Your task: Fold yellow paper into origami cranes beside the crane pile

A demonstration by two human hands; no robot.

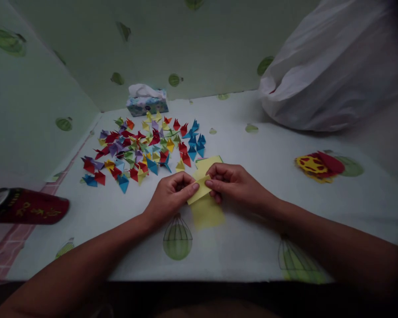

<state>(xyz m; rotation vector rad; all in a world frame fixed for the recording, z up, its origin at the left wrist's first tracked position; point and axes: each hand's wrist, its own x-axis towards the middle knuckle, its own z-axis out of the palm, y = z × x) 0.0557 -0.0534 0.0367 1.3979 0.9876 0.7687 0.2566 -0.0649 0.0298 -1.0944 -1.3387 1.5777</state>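
Observation:
A small folded piece of yellow paper (199, 191) is pinched between both hands above the table. My left hand (174, 192) grips its left end, thumb on top. At its right end, my right hand (228, 181) has its thumb on the upper face and the other fingers curled beneath. Under the hands lies a flat yellow sheet (208, 214), and just behind them sits more yellow paper (207, 164) with a thin green edge showing. Many small folded paper figures (155, 137) in red, blue, yellow, green and purple spread over the table beyond my left hand.
A tissue box (147, 105) stands at the back by the wall. On the far left a dark red can (29, 206) appears on its side. Red and yellow cutout shapes (318, 165) lie on the right, with a large white plastic bag (325, 84) behind them.

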